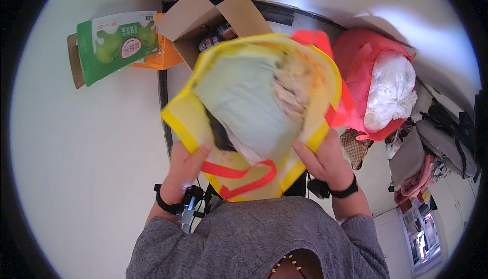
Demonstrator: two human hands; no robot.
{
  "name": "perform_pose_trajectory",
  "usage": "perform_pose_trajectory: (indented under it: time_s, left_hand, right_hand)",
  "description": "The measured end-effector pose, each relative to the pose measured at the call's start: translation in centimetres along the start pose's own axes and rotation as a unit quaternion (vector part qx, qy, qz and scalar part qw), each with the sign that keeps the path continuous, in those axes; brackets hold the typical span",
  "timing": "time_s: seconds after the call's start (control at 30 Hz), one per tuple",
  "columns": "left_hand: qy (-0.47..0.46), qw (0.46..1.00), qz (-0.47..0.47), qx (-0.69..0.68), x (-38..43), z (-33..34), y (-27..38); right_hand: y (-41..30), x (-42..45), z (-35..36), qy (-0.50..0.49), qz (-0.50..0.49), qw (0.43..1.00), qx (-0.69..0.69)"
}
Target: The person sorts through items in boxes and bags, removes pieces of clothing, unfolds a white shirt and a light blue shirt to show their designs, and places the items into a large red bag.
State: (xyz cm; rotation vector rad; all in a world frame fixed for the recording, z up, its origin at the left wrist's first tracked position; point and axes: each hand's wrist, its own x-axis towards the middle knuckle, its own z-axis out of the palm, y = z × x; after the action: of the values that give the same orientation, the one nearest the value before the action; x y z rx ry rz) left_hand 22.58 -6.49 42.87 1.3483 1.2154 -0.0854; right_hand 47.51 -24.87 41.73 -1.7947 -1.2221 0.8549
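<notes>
A yellow-edged bag (183,124) with red strap handles (244,172) is held up in front of my body, its mouth facing me. My left hand (187,164) grips the rim on the left, thumb on the inside. On the opposite side my right hand (324,159) pinches the rim in the same way. Inside lies a pale blue-green cloth (244,99), with a bunched beige-pink cloth (291,92) beside it. Something dark (219,128) shows at the left, partly covered. The bottom of the bag is hidden by its contents.
Behind the bag stands an open cardboard box (194,15) with packaged goods inside. Green (114,46) and orange (167,56) packages are left of it. At right are a red bag (350,57) holding white plastic (392,92), a checkered bag (354,147) and grey cushions (408,157).
</notes>
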Motion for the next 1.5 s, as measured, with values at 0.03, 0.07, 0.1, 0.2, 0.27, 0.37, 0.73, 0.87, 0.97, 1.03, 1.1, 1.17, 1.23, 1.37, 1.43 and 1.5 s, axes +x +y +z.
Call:
perform_pose_trajectory:
  time_s: [0.03, 0.07, 0.1, 0.2, 0.27, 0.37, 0.73, 0.87, 0.97, 1.03, 1.1, 1.17, 1.23, 1.37, 1.43, 1.5]
  left_hand:
    - [-0.001, 1.000, 0.006, -0.002, 0.4, -1.2, 0.5]
    - [0.040, 0.998, 0.036, 0.024, 1.0, -2.4, 1.3]
    - [0.083, 0.993, 0.064, 0.050, 1.9, -3.7, 1.9]
    - [0.118, 0.981, 0.092, 0.127, 6.1, -7.6, 1.6]
    - [0.132, 0.970, 0.101, 0.176, 10.2, -10.4, -0.4]
    - [0.155, 0.889, 0.117, 0.414, 16.9, -11.3, -3.8]
    - [0.078, 0.876, -0.019, 0.475, 22.8, -9.4, -13.2]
    - [0.115, 0.911, -0.038, 0.395, 22.0, -8.6, -12.8]
    - [0.120, 0.933, -0.077, 0.330, 22.8, -8.9, -15.0]
    - [0.140, 0.926, -0.032, 0.350, 23.2, -8.5, -15.5]
    - [0.151, 0.923, -0.042, 0.351, 23.8, -9.1, -16.7]
    - [0.154, 0.922, -0.054, 0.350, 23.7, -9.1, -17.0]
    - [0.158, 0.913, -0.063, 0.370, 23.7, -8.8, -16.4]
    - [0.156, 0.931, -0.064, 0.324, 23.6, -8.0, -15.4]
    - [0.136, 0.938, -0.085, 0.306, 23.0, -8.1, -14.8]
    - [0.138, 0.937, -0.076, 0.313, 22.6, -8.1, -14.0]
  right_hand:
    - [0.2, 1.2, 1.1, -0.012, -0.012, 1.000, -0.017]
    - [-0.2, 2.9, 1.9, -0.009, -0.019, 0.999, -0.039]
    - [-0.5, 4.8, 3.0, -0.007, -0.026, 0.998, -0.059]
    - [0.1, 9.7, 6.3, 0.029, -0.010, 0.998, -0.047]
    - [0.8, 12.8, 8.5, 0.019, 0.028, 0.997, -0.065]
    - [4.7, 16.4, 12.1, 0.028, 0.111, 0.989, -0.095]
    - [9.4, 13.1, 14.4, 0.121, 0.176, 0.973, 0.083]
    - [15.2, 7.3, 7.9, 0.389, 0.232, 0.881, -0.135]
    - [20.0, 1.3, 0.3, 0.417, 0.298, 0.792, -0.332]
    - [22.1, -1.8, -3.2, 0.440, 0.266, 0.752, -0.413]
    - [24.7, -3.3, -5.2, 0.420, 0.315, 0.768, -0.367]
    - [26.6, -3.6, -5.6, 0.393, 0.366, 0.778, -0.326]
    - [28.1, -2.7, -6.0, 0.318, 0.471, 0.793, -0.219]
    - [31.3, -1.3, -6.0, 0.271, 0.437, 0.826, -0.230]
    - [30.0, 0.4, -4.4, 0.279, 0.405, 0.843, -0.217]
    - [29.4, 1.4, -3.0, 0.256, 0.394, 0.856, -0.216]
